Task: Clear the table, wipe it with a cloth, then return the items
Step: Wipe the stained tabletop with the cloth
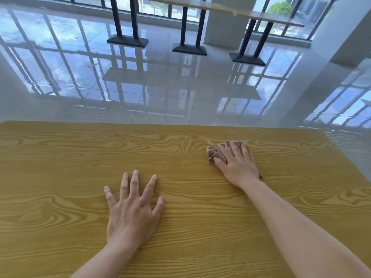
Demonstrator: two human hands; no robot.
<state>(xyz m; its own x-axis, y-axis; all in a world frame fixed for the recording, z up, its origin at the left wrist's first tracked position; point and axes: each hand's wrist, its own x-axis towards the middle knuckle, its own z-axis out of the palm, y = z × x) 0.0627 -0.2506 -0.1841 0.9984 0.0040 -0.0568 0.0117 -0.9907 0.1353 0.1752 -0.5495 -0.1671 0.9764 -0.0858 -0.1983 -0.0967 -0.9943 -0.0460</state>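
A yellow wood-grain table (60, 157) fills the lower half of the view. My right hand (237, 163) lies flat with straight fingers on a crumpled brown cloth (213, 154) toward the far right of the tabletop, pressing it down. Most of the cloth is hidden under the palm. My left hand (133, 209) rests flat on the bare tabletop near the middle, fingers spread, holding nothing. No other items stand on the visible tabletop.
Beyond the table's far edge lies a glossy tiled floor (180, 93). A long high counter on black pedestal legs (189, 45) stands by the windows at the back. A white wall (341, 37) rises at the right.
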